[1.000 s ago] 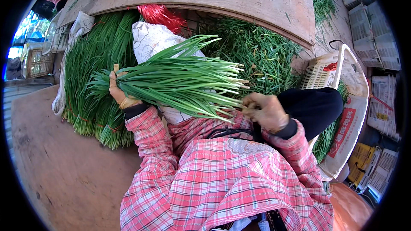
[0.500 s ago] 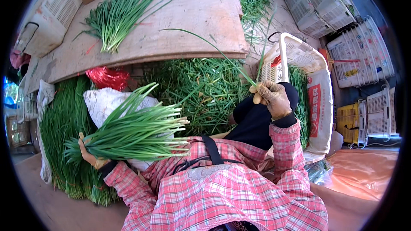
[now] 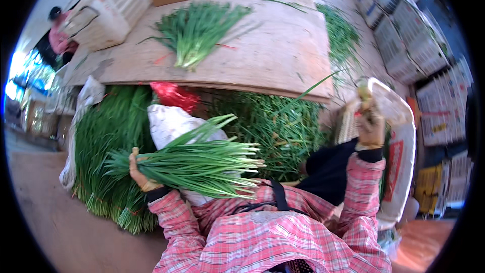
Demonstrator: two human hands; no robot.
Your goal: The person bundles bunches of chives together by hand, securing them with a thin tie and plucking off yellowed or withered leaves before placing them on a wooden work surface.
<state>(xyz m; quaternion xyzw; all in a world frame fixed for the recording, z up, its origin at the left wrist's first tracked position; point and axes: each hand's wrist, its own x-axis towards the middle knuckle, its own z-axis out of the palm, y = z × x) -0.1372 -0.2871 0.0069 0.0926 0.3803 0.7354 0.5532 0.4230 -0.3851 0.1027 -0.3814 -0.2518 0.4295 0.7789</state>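
My left hand (image 3: pixel 140 174) is closed round the leafy end of a thick bunch of Chinese chives (image 3: pixel 202 167). The bunch lies across my lap, its pale cut ends pointing right. My right hand (image 3: pixel 371 124) is raised beside the white plastic basket (image 3: pixel 410 136) at the right, smeared by motion, so its fingers and anything in them are unclear. A long single chive blade (image 3: pixel 319 87) shows apart from that hand, in front of the board's edge.
A tied chive bunch (image 3: pixel 194 35) lies on the wooden board (image 3: pixel 283 35). Loose chive trimmings (image 3: pixel 273 136) are heaped below it. Stacked chives (image 3: pixel 108 146), a white sack (image 3: pixel 172 124) and red ties (image 3: pixel 174 96) are at left. Crates (image 3: pixel 404 45) line the right; a person (image 3: pixel 61 33) is far left.
My right hand has swung up and away to the right, and the blades it pinched no longer show clearly in it. The whole view has shifted. My left hand keeps the bunch.
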